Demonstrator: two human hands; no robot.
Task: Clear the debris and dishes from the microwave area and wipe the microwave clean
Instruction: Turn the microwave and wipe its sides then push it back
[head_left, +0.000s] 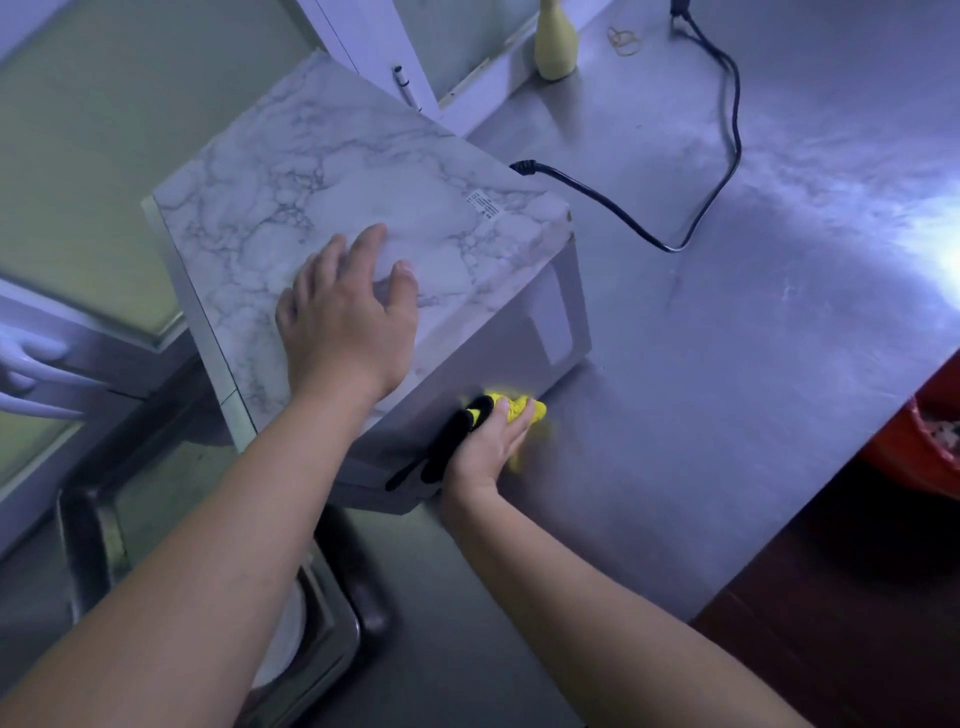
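Observation:
The microwave (322, 176) has a marble-patterned top and stands turned at an angle on the steel counter (727, 364). My left hand (348, 312) rests flat on its top near the front corner, fingers spread. My right hand (491, 441) grips a yellow and black cloth (511, 408) and presses it against the microwave's side wall, low down by the counter.
A black power cord (722, 171) runs from the microwave's back across the counter. A pale yellow bottle (556, 41) and rubber bands (623, 39) sit at the back. A red basin (930, 441) lies off the right edge. A steel sink (332, 623) holds a white plate (283, 644) below.

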